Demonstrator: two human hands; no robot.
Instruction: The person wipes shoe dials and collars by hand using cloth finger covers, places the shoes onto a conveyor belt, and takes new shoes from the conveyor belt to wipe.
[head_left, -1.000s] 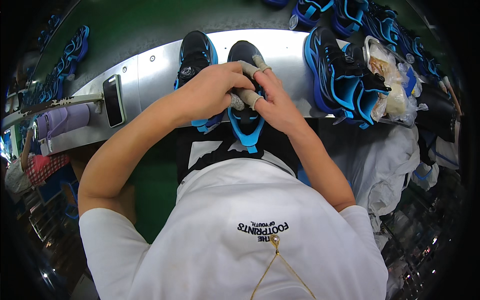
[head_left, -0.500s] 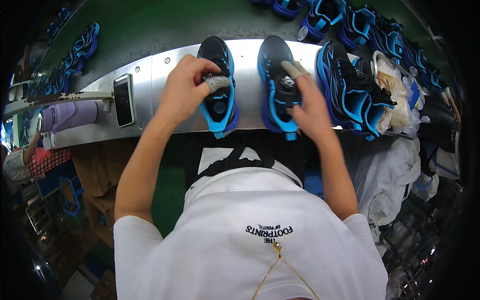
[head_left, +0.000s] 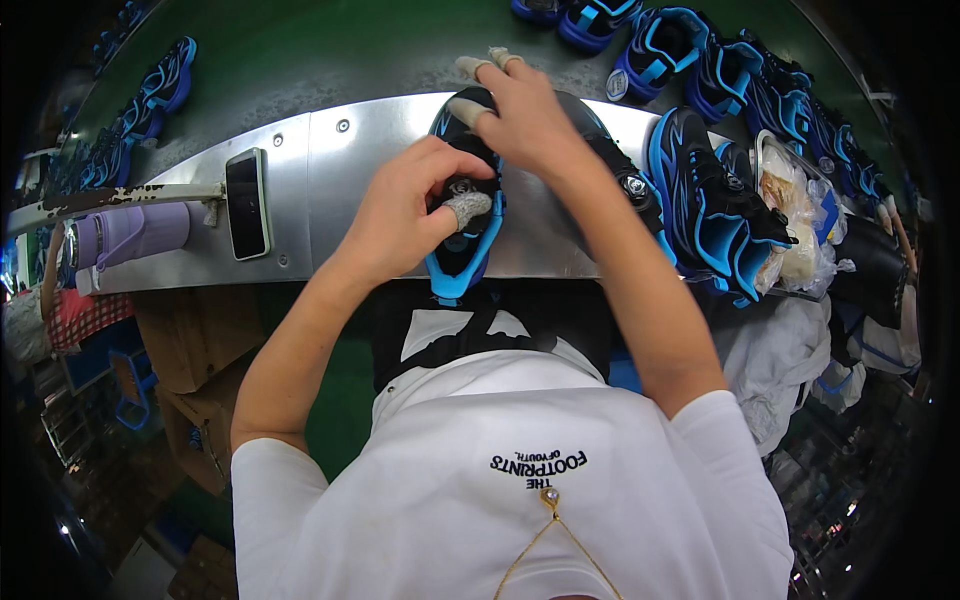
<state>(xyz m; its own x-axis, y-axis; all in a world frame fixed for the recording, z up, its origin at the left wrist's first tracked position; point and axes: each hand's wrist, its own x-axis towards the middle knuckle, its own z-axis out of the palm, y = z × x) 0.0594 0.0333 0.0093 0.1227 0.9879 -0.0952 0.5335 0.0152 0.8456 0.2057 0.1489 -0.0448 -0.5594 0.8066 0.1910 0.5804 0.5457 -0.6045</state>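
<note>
A black and blue sneaker [head_left: 463, 262] stands on the metal ledge in front of me, toe pointing away. My left hand [head_left: 425, 205] is closed at its middle, thumb and forefinger gripping around the round lacing dial [head_left: 462, 187]. A grey knitted cover wraps the left thumb. Over the toe reaches my right hand [head_left: 520, 110], fingers stretched and apart, with pale covers on several fingertips; one covered digit lies against the toe. A second sneaker [head_left: 622, 155] with a silvery dial stands to the right, partly hidden behind my right forearm.
Another pair of sneakers [head_left: 690, 190] stands at the right, beside a metal tray of plastic-wrapped items [head_left: 790, 190]. Across the green surface [head_left: 330, 50] more sneakers line up. At the left are a phone [head_left: 247, 205], a lilac bottle [head_left: 150, 232] and a worn metal bar [head_left: 120, 200].
My right hand has left the second sneaker and crossed left to the first one's toe. The second sneaker now sits farther right, close to the other pair. My left hand stays on the first sneaker.
</note>
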